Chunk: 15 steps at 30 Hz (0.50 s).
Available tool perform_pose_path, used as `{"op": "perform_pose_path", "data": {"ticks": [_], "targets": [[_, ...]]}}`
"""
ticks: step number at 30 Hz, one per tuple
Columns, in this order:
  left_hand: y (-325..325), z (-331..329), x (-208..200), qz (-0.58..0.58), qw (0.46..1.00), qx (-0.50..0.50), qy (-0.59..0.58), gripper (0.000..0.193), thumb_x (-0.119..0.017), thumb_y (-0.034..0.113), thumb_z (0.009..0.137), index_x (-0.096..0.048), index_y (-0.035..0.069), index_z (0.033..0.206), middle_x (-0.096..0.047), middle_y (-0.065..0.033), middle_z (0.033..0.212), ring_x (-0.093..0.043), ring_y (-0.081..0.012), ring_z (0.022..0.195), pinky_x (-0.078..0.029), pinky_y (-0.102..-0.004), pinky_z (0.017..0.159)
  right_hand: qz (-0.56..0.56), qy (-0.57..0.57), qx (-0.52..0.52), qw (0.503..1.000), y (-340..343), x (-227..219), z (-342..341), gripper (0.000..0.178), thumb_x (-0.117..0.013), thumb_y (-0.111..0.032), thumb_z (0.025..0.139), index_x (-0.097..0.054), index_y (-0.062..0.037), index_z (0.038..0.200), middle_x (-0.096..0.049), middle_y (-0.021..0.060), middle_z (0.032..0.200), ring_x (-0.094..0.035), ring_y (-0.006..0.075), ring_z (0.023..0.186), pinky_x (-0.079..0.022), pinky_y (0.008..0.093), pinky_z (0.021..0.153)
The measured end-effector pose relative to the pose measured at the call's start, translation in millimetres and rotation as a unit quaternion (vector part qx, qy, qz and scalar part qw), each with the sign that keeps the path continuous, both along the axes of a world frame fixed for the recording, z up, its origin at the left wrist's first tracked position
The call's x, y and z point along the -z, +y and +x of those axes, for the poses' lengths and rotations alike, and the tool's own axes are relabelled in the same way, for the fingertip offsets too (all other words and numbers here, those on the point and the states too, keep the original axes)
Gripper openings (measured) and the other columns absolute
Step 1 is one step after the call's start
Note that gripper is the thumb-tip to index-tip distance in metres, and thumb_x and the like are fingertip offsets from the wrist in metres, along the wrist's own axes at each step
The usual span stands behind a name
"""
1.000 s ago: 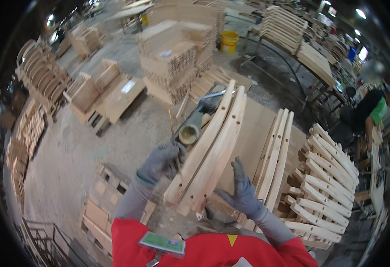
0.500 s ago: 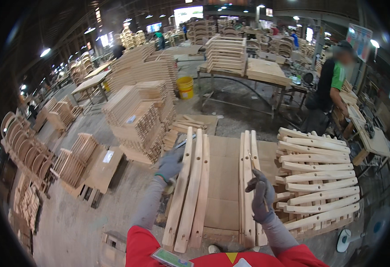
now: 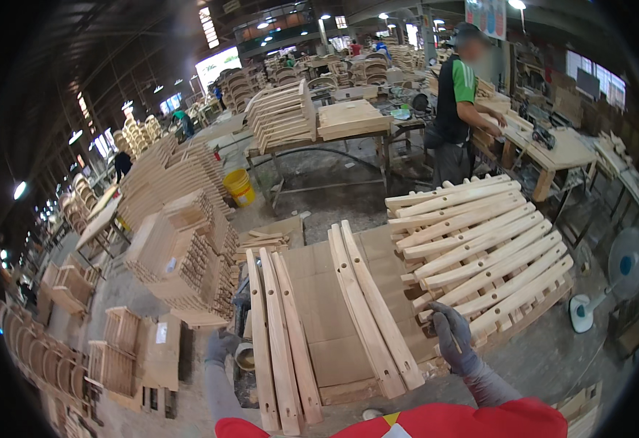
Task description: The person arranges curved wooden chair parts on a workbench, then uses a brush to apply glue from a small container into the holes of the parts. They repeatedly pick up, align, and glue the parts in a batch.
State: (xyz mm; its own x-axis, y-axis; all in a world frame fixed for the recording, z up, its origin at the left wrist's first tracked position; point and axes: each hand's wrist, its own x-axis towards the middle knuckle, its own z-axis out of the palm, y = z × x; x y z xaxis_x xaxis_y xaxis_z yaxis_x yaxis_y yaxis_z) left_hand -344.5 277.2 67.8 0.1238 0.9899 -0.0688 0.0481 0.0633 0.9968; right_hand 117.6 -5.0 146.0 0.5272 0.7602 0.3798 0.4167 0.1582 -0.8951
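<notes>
My gloved left hand [image 3: 221, 345] is beside a small round cup [image 3: 245, 356] with yellowish contents. Its fingers are blurred, so I cannot make out whether they grip the cup. My gloved right hand [image 3: 452, 333] is closed on a thin stick [image 3: 456, 343] at the near left corner of a stack of curved wooden slats [image 3: 480, 255]. Three pale slats [image 3: 278, 336] with dark holes lie side by side on the left of a cardboard-covered surface [image 3: 312, 285]. Two more slats [image 3: 370, 306] lie on its right part.
Stacked wooden parts [image 3: 181, 255] and a yellow bucket [image 3: 239, 187] stand beyond on the left. A metal-legged table [image 3: 319, 139] holds chair frames. A person [image 3: 459, 102] works at a bench on the right. A white fan [image 3: 629, 259] stands at the far right.
The view has turned right. One of the three slats in the right group is gone from there. My right hand has moved to the slat stack; my left is lower, beside the cup.
</notes>
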Motion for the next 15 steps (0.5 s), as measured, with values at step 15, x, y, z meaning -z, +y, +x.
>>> {"op": "perform_pose_path", "data": {"ticks": [15], "targets": [[-196.4, 11.9, -106.7, 0.304, 0.881, -0.269, -0.241, 0.037, -0.058, 0.019, 0.088, -0.052, -0.004, 0.116, -0.058, -0.0128, 0.111, -0.059, -0.0218, 0.098, -0.05, -0.0332, 0.086, 0.086, -0.189, -0.036, 0.977, -137.8, -32.2, 120.0, 0.026, -0.06, -0.001, 0.08, -0.06, 0.0002, 0.106, -0.064, 0.0178, 0.093, -0.064, 0.0307, 0.081, -0.052, 0.0344, 0.068]]}}
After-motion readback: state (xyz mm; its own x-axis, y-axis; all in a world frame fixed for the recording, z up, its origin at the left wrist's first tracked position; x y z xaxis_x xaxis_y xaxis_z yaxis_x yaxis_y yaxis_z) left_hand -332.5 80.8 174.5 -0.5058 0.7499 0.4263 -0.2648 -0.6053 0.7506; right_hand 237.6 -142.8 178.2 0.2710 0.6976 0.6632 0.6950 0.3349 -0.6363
